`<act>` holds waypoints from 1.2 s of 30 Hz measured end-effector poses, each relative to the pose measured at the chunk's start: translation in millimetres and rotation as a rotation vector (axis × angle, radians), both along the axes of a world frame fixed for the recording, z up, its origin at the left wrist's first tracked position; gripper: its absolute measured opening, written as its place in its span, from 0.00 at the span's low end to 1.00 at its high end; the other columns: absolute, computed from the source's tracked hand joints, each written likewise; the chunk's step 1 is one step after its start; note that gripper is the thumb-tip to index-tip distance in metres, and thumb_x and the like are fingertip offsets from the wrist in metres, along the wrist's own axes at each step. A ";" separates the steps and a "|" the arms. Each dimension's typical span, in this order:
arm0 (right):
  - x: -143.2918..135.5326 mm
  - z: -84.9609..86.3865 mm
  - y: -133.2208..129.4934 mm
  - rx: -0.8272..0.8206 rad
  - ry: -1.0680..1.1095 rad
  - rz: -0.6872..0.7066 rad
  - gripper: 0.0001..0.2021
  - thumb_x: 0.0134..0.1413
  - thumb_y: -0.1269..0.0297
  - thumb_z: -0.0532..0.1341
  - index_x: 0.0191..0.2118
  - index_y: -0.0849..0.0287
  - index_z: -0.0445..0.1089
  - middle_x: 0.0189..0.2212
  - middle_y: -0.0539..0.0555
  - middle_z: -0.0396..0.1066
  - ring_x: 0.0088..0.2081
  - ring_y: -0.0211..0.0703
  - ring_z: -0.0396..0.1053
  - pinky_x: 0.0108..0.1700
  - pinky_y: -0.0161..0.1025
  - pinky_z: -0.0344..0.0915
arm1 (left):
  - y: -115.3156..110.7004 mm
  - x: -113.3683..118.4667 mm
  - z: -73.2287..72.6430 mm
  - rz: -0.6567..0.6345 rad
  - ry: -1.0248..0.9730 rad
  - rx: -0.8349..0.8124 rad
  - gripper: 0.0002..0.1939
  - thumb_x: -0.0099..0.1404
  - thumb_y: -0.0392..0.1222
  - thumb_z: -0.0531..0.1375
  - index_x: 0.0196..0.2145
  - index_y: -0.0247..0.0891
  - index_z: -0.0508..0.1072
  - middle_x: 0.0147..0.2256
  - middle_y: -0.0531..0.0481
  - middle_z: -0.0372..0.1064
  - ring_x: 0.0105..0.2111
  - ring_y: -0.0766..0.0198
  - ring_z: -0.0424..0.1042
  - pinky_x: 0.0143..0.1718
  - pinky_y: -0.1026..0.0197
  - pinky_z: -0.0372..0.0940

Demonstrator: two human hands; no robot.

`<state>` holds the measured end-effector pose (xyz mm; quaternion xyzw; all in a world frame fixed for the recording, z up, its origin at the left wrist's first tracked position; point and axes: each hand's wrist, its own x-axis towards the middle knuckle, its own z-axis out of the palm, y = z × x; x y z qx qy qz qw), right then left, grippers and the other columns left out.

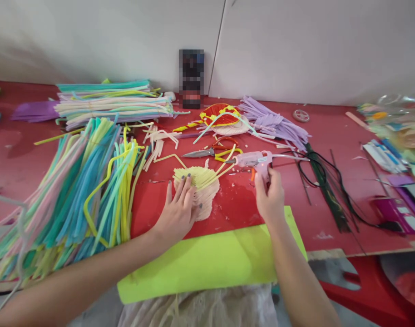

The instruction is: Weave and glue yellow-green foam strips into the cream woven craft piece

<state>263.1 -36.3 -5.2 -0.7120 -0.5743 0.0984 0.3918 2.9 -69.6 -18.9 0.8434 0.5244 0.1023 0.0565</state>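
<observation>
My left hand [178,206] lies flat with its fingers stretched out over a rounded piece made of pipe cleaners. The piece has a cream lower layer [206,204] and a row of pale yellow pipe cleaners [205,177] across its upper part, some ends sticking out to the right. In my right hand [271,197] is a pink hot glue gun [251,159], gripped by its handle. Its nozzle points left, above the piece's upper right side, near the loose yellow ends. Scissors [199,153] with yellow handles lie just behind the piece.
Bundles of coloured pipe cleaners [81,181] fill the left side, with a stack [112,104] behind. Lilac pipe cleaners [279,122] and a red-yellow pipe-cleaner shape [219,116] lie at the back. A black cable [343,190] runs right. A lime-green sheet [207,263] covers the front edge.
</observation>
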 end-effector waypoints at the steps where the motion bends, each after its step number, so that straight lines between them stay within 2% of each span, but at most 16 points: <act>1: -1.4 -0.8 -0.2 -0.011 -0.009 -0.001 0.24 0.56 0.44 0.56 0.49 0.58 0.63 0.37 0.58 0.72 0.37 0.48 0.70 0.39 0.44 0.66 | 0.9 -0.8 -0.7 -0.006 -0.022 -0.004 0.20 0.70 0.40 0.46 0.56 0.28 0.61 0.66 0.31 0.48 0.67 0.45 0.47 0.63 0.34 0.48; 4: -4.0 -5.5 0.4 -0.067 -0.021 0.005 0.30 0.48 0.40 0.61 0.50 0.58 0.64 0.38 0.58 0.72 0.37 0.50 0.71 0.41 0.46 0.67 | 3.0 -2.9 -0.8 -0.032 -0.064 -0.029 0.18 0.70 0.39 0.47 0.55 0.31 0.60 0.66 0.33 0.49 0.67 0.48 0.47 0.64 0.34 0.48; 7: -4.2 -11.1 1.0 -0.107 -0.060 0.008 0.31 0.45 0.39 0.63 0.49 0.57 0.65 0.40 0.58 0.73 0.39 0.51 0.72 0.41 0.46 0.68 | 4.0 -4.4 0.1 -0.042 -0.084 -0.056 0.17 0.70 0.38 0.47 0.54 0.32 0.60 0.66 0.34 0.49 0.67 0.49 0.46 0.64 0.35 0.48; 12: -7.1 -16.4 -1.6 -0.093 -0.170 0.047 0.28 0.47 0.42 0.63 0.49 0.56 0.64 0.41 0.58 0.73 0.40 0.50 0.73 0.40 0.45 0.69 | 4.2 -5.0 0.3 -0.035 -0.064 -0.030 0.16 0.71 0.39 0.48 0.53 0.32 0.62 0.66 0.33 0.49 0.67 0.48 0.47 0.64 0.37 0.50; 20: -17.0 -22.3 -4.9 -0.038 -0.362 0.179 0.23 0.49 0.46 0.63 0.45 0.56 0.64 0.34 0.56 0.75 0.31 0.47 0.73 0.29 0.40 0.69 | 1.5 -6.3 5.6 -0.067 0.055 0.027 0.15 0.71 0.39 0.49 0.51 0.32 0.67 0.65 0.32 0.52 0.64 0.44 0.54 0.61 0.34 0.54; 28: -20.0 -23.0 -6.4 -0.022 -0.407 0.222 0.22 0.49 0.47 0.63 0.45 0.56 0.64 0.35 0.56 0.75 0.31 0.46 0.74 0.28 0.39 0.69 | -3.0 -12.8 3.4 -0.151 0.095 0.041 0.17 0.69 0.37 0.52 0.55 0.31 0.65 0.63 0.32 0.57 0.64 0.43 0.54 0.60 0.38 0.58; 36: -21.5 -25.1 -7.4 -0.010 -0.435 0.234 0.22 0.50 0.47 0.63 0.45 0.56 0.64 0.36 0.55 0.75 0.31 0.45 0.74 0.29 0.39 0.70 | -2.9 -10.8 2.6 -0.117 0.024 0.047 0.17 0.71 0.37 0.50 0.54 0.31 0.66 0.62 0.34 0.59 0.63 0.46 0.57 0.59 0.39 0.60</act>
